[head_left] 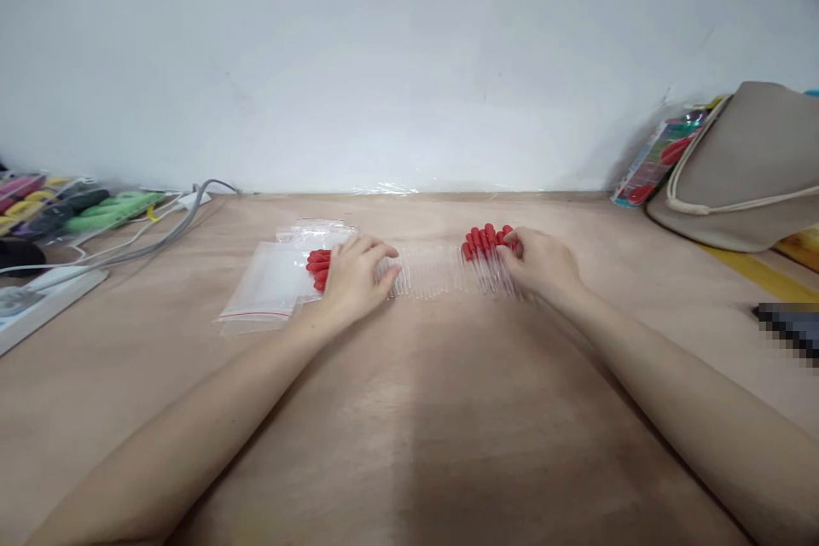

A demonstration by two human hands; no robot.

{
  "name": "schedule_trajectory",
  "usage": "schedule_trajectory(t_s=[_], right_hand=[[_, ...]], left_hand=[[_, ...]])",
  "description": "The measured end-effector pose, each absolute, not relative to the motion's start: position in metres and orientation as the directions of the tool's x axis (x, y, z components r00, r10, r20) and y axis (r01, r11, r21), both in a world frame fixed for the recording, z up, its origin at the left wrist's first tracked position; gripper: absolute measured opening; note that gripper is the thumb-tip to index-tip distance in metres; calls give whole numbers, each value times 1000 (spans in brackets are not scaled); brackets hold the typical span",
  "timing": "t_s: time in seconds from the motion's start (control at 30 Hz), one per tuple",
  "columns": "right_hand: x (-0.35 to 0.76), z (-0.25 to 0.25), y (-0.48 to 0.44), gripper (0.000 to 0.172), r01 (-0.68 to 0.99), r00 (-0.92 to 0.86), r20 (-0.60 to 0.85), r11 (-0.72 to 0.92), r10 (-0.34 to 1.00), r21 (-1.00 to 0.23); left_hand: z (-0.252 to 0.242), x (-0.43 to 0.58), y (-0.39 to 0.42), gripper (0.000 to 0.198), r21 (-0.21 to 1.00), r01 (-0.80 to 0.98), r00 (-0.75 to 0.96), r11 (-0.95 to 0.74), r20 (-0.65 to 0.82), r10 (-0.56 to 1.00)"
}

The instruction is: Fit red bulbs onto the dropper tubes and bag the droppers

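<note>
- The left hand [358,277], fingers and thumb parted, curves at the left end of a row of clear tubes [422,271].
- The right hand [543,263] touches red-capped tubes [490,241] at the row's other end; I can't tell if it grips one.
- Plastic bags [262,281] lie left, beside red caps [318,267].
- Behind, the table's far edge [307,194] meets the wall [358,60].

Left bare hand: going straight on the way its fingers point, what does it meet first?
Likely the row of thin, clear tubes lying on the brown wooden table, just right of the left hand. Depth is unclear: it may already touch them or be slightly above.
</note>
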State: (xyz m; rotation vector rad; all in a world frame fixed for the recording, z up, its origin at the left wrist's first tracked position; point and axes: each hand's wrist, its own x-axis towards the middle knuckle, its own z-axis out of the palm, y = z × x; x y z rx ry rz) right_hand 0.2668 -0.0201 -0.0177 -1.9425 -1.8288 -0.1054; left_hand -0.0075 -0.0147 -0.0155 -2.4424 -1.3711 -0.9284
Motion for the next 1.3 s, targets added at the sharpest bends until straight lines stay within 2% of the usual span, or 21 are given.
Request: schedule_trajectory(t_s=[0.1, 0.2, 0.3, 0.4, 0.5, 0.63, 0.8, 0.97, 1.03, 1.17, 1.3], right_hand=[[251, -16, -23, 20, 952, 25, 379, 93, 925, -291], [233, -16, -21, 18, 962, -29, 338, 118, 941, -245], [218, -14, -16, 17, 981, -10, 256, 59, 967, -184], [208, -10, -9, 17, 987, 9, 148, 16, 989, -162], [203, -6, -5, 13, 982, 43, 76, -28, 996, -184], [201, -4, -2, 7, 974, 86, 46, -74, 995, -213], [200, -5, 1, 14, 967, 93, -17, -94, 996, -236], [197, -7, 3, 18, 965, 82, -105, -106, 991, -241], [197, -4, 1, 18, 961, 101, -86, -120, 991, -251], [199, 9, -9, 16, 958, 141, 41, -126, 989, -259], [204, 15, -20, 17, 959, 72, 166, -23, 983, -281]], left_hand=[[7, -28, 2, 11, 99, 872, 365, -479, 521, 771], [27, -52, 12, 19, 127, 786, 551, -605, 297, 780], [37, -69, 12, 17, 229, 694, 694, -683, 43, 719], [35, -73, 7, 8, 351, 664, 720, -660, -62, 691], [32, -67, 4, 6, 403, 643, 732, -651, -74, 677], [29, -62, 6, 16, 400, 645, 742, -651, -125, 659], [26, -61, 9, 19, 327, 637, 767, -698, -179, 616], [29, -58, 7, 16, 311, 703, 710, -639, -268, 651], [30, -58, 7, 16, 345, 703, 709, -622, -280, 647], [35, -65, 9, 11, 419, 679, 724, -603, -249, 643], [38, -70, 7, 13, 619, 613, 720, -491, -181, 670]])
